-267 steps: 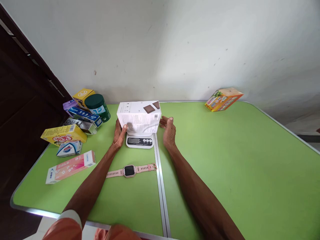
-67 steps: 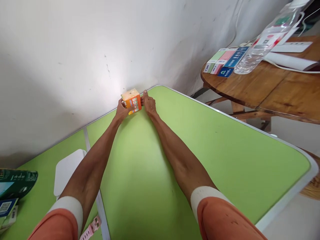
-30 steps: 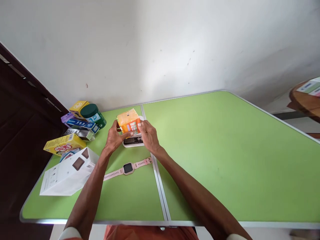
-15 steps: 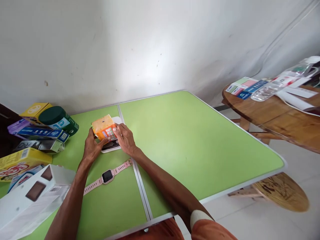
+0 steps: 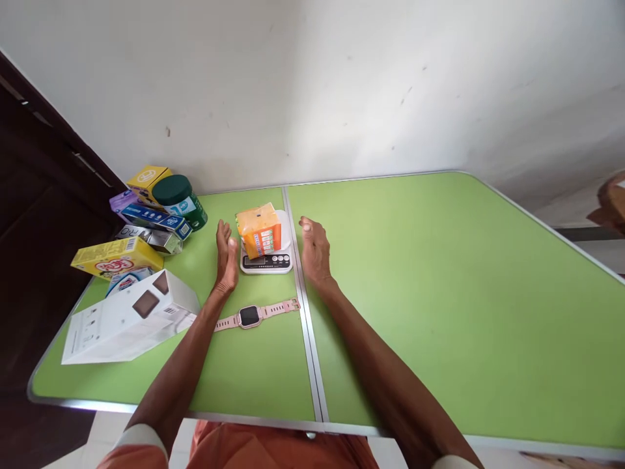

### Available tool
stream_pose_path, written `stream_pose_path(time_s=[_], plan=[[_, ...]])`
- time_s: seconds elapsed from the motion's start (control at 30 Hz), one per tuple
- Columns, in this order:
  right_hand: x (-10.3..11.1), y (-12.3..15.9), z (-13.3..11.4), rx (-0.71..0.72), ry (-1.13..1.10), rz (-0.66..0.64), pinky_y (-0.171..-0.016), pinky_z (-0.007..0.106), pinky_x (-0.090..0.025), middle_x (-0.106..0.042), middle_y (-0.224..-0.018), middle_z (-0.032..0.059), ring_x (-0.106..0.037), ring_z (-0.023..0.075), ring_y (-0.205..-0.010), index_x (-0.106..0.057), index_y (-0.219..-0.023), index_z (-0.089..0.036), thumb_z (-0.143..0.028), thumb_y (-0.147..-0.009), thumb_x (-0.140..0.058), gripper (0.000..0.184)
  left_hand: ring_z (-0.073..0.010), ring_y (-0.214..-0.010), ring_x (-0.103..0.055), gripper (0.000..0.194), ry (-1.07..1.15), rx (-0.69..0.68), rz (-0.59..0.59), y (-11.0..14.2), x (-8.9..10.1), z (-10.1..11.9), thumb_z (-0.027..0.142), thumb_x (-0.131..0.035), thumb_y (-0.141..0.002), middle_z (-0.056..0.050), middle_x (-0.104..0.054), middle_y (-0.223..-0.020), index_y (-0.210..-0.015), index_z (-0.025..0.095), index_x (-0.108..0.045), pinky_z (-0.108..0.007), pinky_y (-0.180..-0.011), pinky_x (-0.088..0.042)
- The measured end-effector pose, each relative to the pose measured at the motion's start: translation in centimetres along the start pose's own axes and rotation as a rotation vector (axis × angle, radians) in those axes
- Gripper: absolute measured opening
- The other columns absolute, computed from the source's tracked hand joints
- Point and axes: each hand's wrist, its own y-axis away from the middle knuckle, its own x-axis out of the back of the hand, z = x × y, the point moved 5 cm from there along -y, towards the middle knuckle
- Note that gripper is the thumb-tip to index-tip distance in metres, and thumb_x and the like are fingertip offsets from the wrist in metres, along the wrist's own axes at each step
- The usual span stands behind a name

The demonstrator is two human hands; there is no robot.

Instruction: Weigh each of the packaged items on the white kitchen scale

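An orange plastic-wrapped pack (image 5: pixel 260 232) rests tilted on a white kitchen scale (image 5: pixel 286 260), which has a dark display panel and round buttons along its front. To the left of the scale, my left hand (image 5: pixel 226 259) is held upright with fingers stretched, apart from the pack. My right hand (image 5: pixel 315 251) stands on the other side, fingers extended and nothing in it. Between my forearms a pink smartwatch (image 5: pixel 249 316) lies flat with its strap spread out.
At the left stand a white box (image 5: pixel 122 322), a yellow box (image 5: pixel 117 258), a blue box (image 5: pixel 156 219) and a green-lidded canister (image 5: pixel 180 198), among other packages. The green folding table (image 5: pixel 439 293) has a metal seam near the scale. A wall rises behind it.
Both hands have let go of the orange pack and moved apart to either side of the scale. The pack now sits on the scale. My view has turned left.
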Motion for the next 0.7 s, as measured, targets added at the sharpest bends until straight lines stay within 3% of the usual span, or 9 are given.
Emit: stream_pose_path(time_s=[0.07,0.17,0.47,0.7], plan=[[0.1,0.1,1.4,-0.09,-0.033,-0.009,-0.107,0.053,-0.054,-0.076,-0.113,0.0125,-0.067,0.0306,-0.113,-0.074,-0.113,-0.025,-0.082,-0.111,-0.025,0.075,-0.0361,-0.167,-0.044,0.108,0.05,0.104,0.11,-0.3,0.4,-1.8,0.102,-0.036,-0.091,-0.02,-0.045,-0.178,-0.168,0.027,-0.045,-0.055,-0.139,-0.033],[-0.1,0.4,2.1,-0.132,-0.054,-0.034,-0.105,0.051,-0.054,-0.076,-0.106,0.0102,-0.068,0.0296,-0.106,-0.072,-0.105,-0.026,-0.086,-0.108,-0.025,0.076,-0.0366,-0.16,-0.054,0.108,0.052,0.158,0.175,-0.8,0.5,-3.2,0.101,-0.035,-0.093,-0.024,-0.054,-0.171,-0.165,0.022,-0.048,-0.053,-0.134,-0.042],[-0.4,0.7,1.5,-0.135,-0.026,-0.077,-0.102,0.049,-0.055,-0.078,-0.105,0.0115,-0.069,0.0302,-0.104,-0.072,-0.1,-0.026,-0.087,-0.107,-0.021,0.08,-0.0342,-0.146,-0.067,0.088,-0.081,0.146,0.166,-0.1,0.5,-3.4,0.091,-0.041,-0.1,-0.018,-0.064,-0.161,-0.157,0.025,-0.057,-0.051,-0.128,-0.051],[-0.3,0.6,1.4,-0.122,-0.022,-0.086,-0.102,0.049,-0.055,-0.079,-0.103,0.0114,-0.07,0.0303,-0.104,-0.071,-0.096,-0.026,-0.083,-0.11,-0.021,0.077,-0.0356,-0.151,-0.062,0.08,-0.144,0.09,0.146,-0.3,1.1,-3.5,0.084,-0.041,-0.105,-0.019,-0.064,-0.159,-0.153,0.024,-0.059,-0.055,-0.13,-0.048]])
